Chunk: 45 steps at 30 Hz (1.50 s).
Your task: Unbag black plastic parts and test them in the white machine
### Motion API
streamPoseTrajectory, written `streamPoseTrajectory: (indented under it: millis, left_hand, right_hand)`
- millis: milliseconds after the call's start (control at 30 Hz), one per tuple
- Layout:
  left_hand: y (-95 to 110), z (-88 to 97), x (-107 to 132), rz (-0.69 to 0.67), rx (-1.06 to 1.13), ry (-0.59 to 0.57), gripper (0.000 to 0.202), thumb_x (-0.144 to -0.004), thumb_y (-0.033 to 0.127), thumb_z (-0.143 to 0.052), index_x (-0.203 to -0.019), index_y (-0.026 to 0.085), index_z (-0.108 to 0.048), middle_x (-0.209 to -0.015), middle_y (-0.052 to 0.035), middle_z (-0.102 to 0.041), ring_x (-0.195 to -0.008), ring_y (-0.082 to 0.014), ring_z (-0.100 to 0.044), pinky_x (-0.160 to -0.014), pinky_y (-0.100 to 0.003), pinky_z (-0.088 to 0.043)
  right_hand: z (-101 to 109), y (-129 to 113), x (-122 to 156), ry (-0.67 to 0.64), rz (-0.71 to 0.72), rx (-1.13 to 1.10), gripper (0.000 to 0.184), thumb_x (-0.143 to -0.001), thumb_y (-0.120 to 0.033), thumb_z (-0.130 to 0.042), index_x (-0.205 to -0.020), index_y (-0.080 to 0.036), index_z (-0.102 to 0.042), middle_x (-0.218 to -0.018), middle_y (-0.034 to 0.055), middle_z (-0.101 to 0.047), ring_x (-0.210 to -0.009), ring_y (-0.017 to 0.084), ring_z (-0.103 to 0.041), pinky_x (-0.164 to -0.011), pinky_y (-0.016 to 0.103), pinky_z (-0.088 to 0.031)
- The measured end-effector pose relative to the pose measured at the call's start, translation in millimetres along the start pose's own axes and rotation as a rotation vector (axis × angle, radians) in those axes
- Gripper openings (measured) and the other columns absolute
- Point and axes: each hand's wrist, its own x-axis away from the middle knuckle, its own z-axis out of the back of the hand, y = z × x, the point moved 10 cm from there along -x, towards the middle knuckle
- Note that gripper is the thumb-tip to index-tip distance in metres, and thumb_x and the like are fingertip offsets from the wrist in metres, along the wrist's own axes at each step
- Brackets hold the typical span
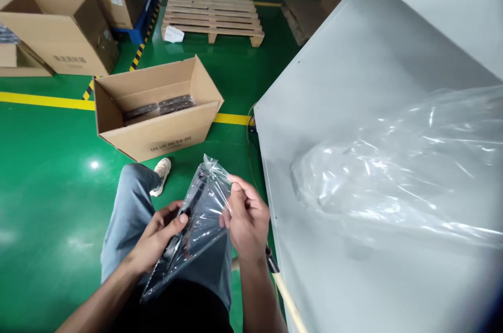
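Note:
Over my lap I hold a clear plastic bag (pixel 198 220) with a dark flat item inside it. My left hand (pixel 159 233) grips the bag's left side, thumb pressed on top. My right hand (pixel 245 218) pinches the bag's upper right edge, fingers closed on the film. The bag's open end points up and away from me.
An open cardboard box (pixel 157 136) with several bagged dark items stands on the green floor ahead. A grey table (pixel 353 87) at my right carries a heap of clear plastic bags (pixel 412 165). Stacked cartons (pixel 58 24) stand at far left, a wooden pallet (pixel 212 16) beyond.

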Motion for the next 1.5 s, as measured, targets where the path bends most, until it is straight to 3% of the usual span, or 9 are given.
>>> streamPoseTrajectory:
  millis: [200, 367, 567, 800, 967, 1133, 1233, 1333, 1500]
  left_hand:
    - [15.6, 1.4, -2.1, -0.096, -0.095, 0.024, 0.069, -0.079, 0.070, -0.085, -0.119, 0.015, -0.069, -0.098, -0.0054, -0.070, -0.066, -0.0147, -0.059, -0.060, -0.027, -0.052]
    - [44.2, 1.8, -1.9, -0.324, -0.277, 0.108, 0.054, -0.088, 0.060, -0.081, -0.118, 0.018, -0.066, -0.106, -0.0056, -0.068, -0.096, -0.0205, -0.064, -0.083, -0.028, -0.054]
    - [59.0, 30.6, -13.9, -0.325, -0.165, 0.291, 0.057, -0.085, 0.070, -0.078, -0.108, 0.020, -0.061, -0.095, -0.0018, -0.064, -0.077, -0.0163, -0.059, -0.066, -0.027, -0.048]
    - [67.6, 54.5, -19.7, -0.269, -0.111, 0.435, 0.057, -0.085, 0.072, -0.075, -0.103, 0.019, -0.064, -0.083, -0.0018, -0.064, -0.060, -0.0148, -0.058, -0.053, -0.025, -0.047]
    - [34.5, 56.1, -29.5, 0.133, 0.137, 0.230, 0.061, -0.095, 0.072, -0.056, -0.099, 0.012, -0.070, -0.071, -0.0097, -0.067, -0.051, -0.0213, -0.063, -0.045, -0.030, -0.051]
    - [30.7, 51.1, -30.0, 0.111, 0.202, 0.138, 0.059, -0.091, 0.068, -0.066, -0.108, 0.012, -0.072, -0.078, -0.0096, -0.071, -0.054, -0.0188, -0.062, -0.049, -0.028, -0.054]
    - [30.1, 54.5, -25.1, 0.058, 0.067, 0.220, 0.068, -0.082, 0.076, -0.074, -0.103, 0.012, -0.073, -0.076, -0.0079, -0.070, -0.054, -0.0179, -0.059, -0.052, -0.029, -0.053]
    - [38.3, 50.2, -15.5, -0.069, -0.130, 0.285, 0.062, -0.086, 0.073, -0.073, -0.108, 0.015, -0.074, -0.091, -0.0069, -0.074, -0.080, -0.0212, -0.067, -0.073, -0.028, -0.056]
    - [33.4, 8.5, -1.0, -0.158, -0.445, 0.122, 0.057, -0.098, 0.065, -0.063, -0.131, 0.019, -0.068, -0.118, -0.0081, -0.075, -0.109, -0.0287, -0.066, -0.091, -0.033, -0.051]
  right_hand:
    - [5.2, -13.7, 1.8, 0.018, 0.069, 0.152, 0.045, -0.096, -0.060, -0.067, -0.114, -0.019, -0.076, -0.051, -0.0092, -0.041, -0.040, 0.008, -0.035, -0.036, 0.023, -0.034]
    - [9.0, -19.4, -0.2, 0.026, 0.126, 0.198, 0.042, -0.102, -0.056, -0.060, -0.122, -0.021, -0.072, -0.054, -0.0081, -0.047, -0.041, 0.010, -0.044, -0.040, 0.024, -0.041]
    - [-18.8, 25.3, 14.2, -0.164, 0.070, 0.157, 0.067, -0.092, -0.063, -0.068, -0.147, -0.029, -0.051, -0.118, 0.0098, -0.073, -0.099, 0.024, -0.075, -0.081, 0.039, -0.065]
    - [-61.3, 90.3, 70.6, -0.422, -0.277, 0.136, 0.044, -0.098, -0.067, -0.059, -0.081, -0.025, -0.058, -0.053, -0.0058, -0.050, -0.047, 0.014, -0.053, -0.052, 0.029, -0.050]
    - [-38.2, 86.9, 57.4, -0.443, -0.321, 0.216, 0.051, -0.093, -0.072, -0.064, -0.083, -0.022, -0.064, -0.044, -0.0085, -0.042, -0.037, 0.010, -0.037, -0.041, 0.026, -0.028]
    - [-16.7, 90.3, 44.4, -0.574, -0.311, 0.252, 0.050, -0.095, -0.071, -0.062, -0.094, -0.022, -0.069, -0.049, -0.0067, -0.047, -0.040, 0.011, -0.045, -0.044, 0.027, -0.037]
    - [-4.6, 76.3, 26.2, -0.570, -0.140, 0.316, 0.053, -0.090, -0.065, -0.072, -0.121, -0.023, -0.069, -0.086, 0.0053, -0.072, -0.074, 0.020, -0.073, -0.068, 0.034, -0.061]
    - [4.7, 33.5, 3.8, -0.320, 0.162, 0.445, 0.066, -0.087, -0.059, -0.077, -0.142, -0.026, -0.060, -0.126, 0.0135, -0.071, -0.116, 0.028, -0.071, -0.098, 0.046, -0.062]
    - [-25.8, -27.1, -5.6, -0.060, 0.439, 0.604, 0.043, -0.096, -0.049, -0.070, -0.131, -0.023, -0.068, -0.106, 0.0101, -0.075, -0.092, 0.023, -0.073, -0.086, 0.039, -0.063]
